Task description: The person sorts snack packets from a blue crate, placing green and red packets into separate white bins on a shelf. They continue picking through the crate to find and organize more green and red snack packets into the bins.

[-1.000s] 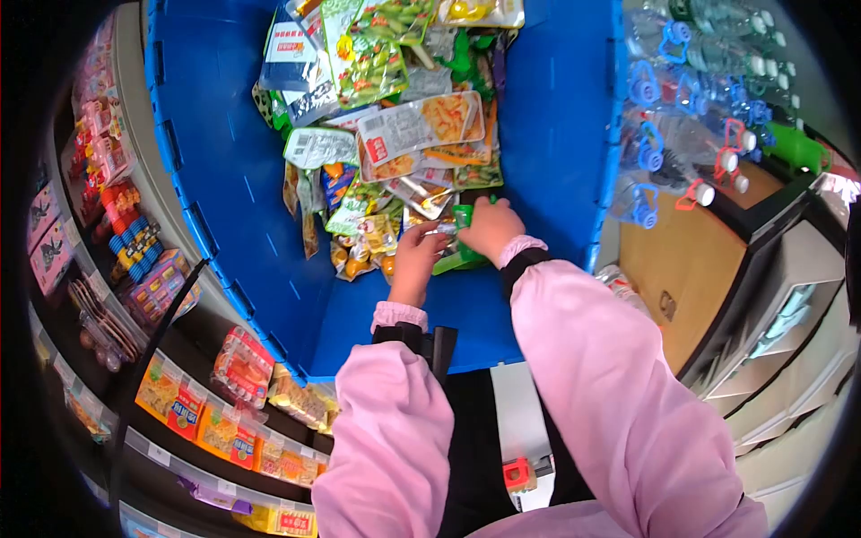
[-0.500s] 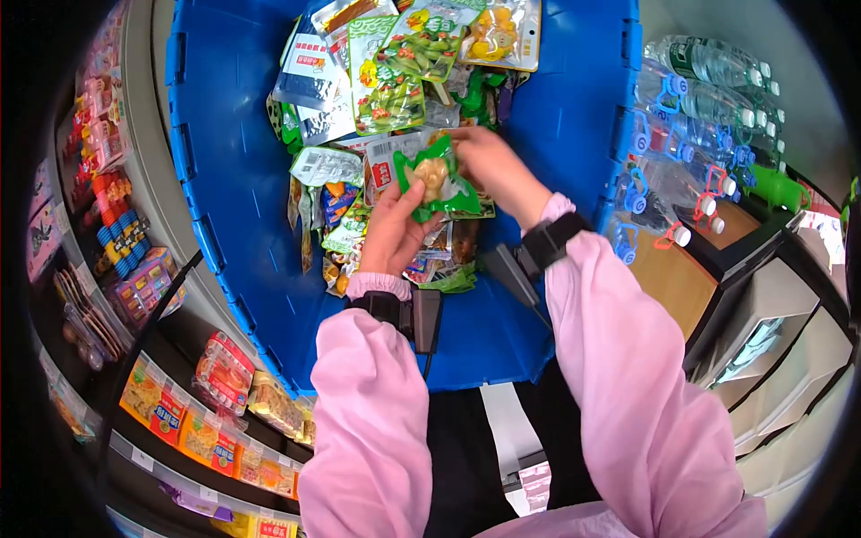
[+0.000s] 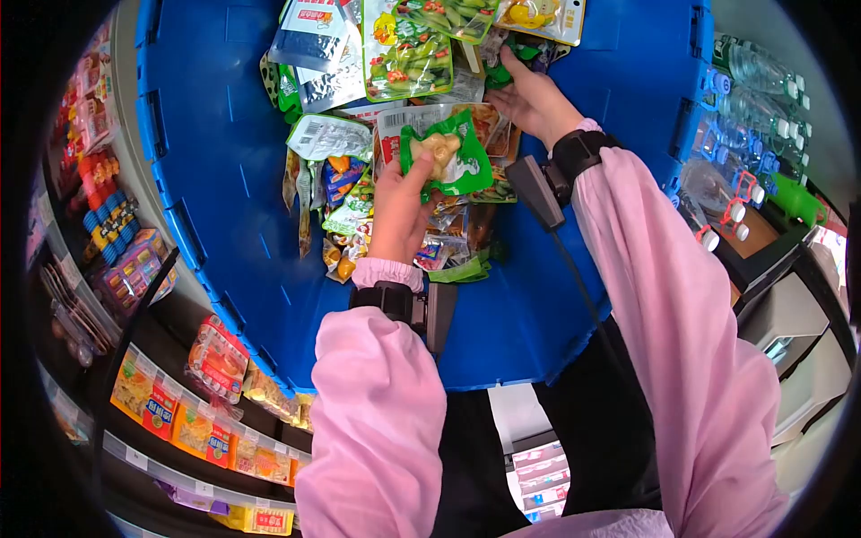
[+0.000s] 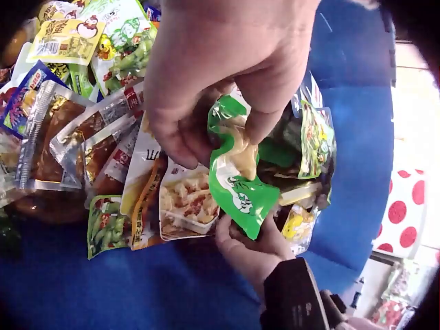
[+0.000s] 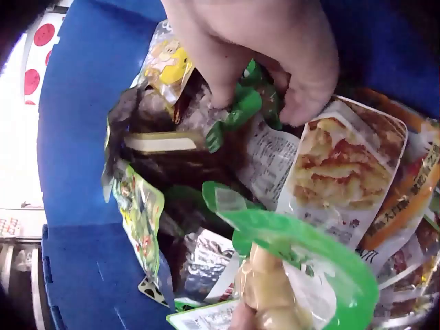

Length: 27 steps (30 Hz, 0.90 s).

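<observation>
My left hand (image 3: 399, 202) pinches a green vacuum-packed snack packet (image 3: 462, 161) with pale, lumpy food behind its clear window. It holds the packet above the heap in the blue crate (image 3: 314, 332). Farther back and to the right, my right hand (image 3: 534, 99) reaches down into the pile. In the right wrist view, its thumb and fingers pinch another green packet (image 5: 244, 106), mostly hidden by the hand. Beside those fingers lies a clear-windowed packet of reddish-yellow food (image 5: 344, 158). A white-backed pouch (image 3: 332, 136) lies left of the left hand.
Green vegetable snack bags (image 3: 408, 63) and a silver-blue pouch (image 3: 309, 40) lie at the back of the crate. Shelves with boxed snacks (image 3: 143, 394) line the left side. Several clear plastic bottles (image 3: 758, 112) lie to the right of the crate.
Both hands were low at the pile's near end; the left hand then rose with the green packet. My right hand has moved farther back and right, down into the heap.
</observation>
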Tool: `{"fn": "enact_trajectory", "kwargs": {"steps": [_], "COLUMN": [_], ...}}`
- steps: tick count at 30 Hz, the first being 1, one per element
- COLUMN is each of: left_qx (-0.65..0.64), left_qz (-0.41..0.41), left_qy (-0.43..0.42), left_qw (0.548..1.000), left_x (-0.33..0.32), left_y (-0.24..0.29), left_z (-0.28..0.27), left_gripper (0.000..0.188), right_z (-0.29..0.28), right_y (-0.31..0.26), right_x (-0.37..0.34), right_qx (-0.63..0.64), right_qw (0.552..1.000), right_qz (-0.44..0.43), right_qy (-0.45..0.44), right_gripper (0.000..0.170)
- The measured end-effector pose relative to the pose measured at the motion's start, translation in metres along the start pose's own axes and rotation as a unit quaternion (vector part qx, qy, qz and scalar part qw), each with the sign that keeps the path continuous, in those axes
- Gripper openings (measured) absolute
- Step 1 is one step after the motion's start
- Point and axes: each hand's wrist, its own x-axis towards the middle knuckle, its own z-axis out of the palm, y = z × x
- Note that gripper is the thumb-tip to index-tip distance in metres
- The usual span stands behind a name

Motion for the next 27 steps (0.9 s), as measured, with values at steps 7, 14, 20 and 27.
{"fn": "enact_trajectory", "kwargs": {"steps": [7, 14, 20, 27], "left_qx": [0.045, 0.064, 0.072, 0.19], "left_qz": [0.005, 0.013, 0.031, 0.122], "left_qy": [0.01, -0.008, 0.037, 0.026], "left_qw": [0.999, 0.998, 0.996, 0.974], "left_x": [-0.007, -0.011, -0.036, -0.072], "left_y": [-0.005, -0.007, -0.01, -0.021], "left_z": [0.002, -0.002, 0.007, 0.004], "left_gripper": [0.029, 0.028, 0.04, 0.056], "right_z": [0.014, 0.01, -0.007, -0.02], "right_y": [0.007, 0.006, 0.028, 0.048], "right_x": [-0.003, -0.015, -0.034, -0.111], "right_qx": [-0.045, -0.061, -0.047, -0.095], "right_qw": [0.997, 0.989, 0.976, 0.94], "right_qz": [-0.043, -0.105, -0.146, -0.285], "right_qy": [0.033, 0.083, 0.154, 0.16], "right_gripper": [0.054, 0.04, 0.027, 0.04]}}
